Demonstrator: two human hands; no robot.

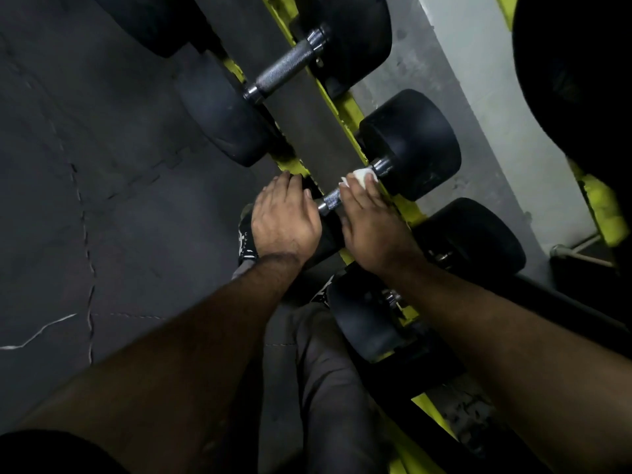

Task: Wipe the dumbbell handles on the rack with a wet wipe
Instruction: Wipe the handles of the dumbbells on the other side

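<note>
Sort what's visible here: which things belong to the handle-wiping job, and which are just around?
In the job: wet wipe, held by the right hand on the dumbbell handle; left hand resting on that dumbbell's near head; next dumbbell handle; yellow rack.

Just around: floor mat, grey wall.

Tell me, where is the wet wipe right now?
In the head view, the wet wipe is right of centre, wrapped on the dumbbell handle under the right hand, beside the far weight head.
</note>
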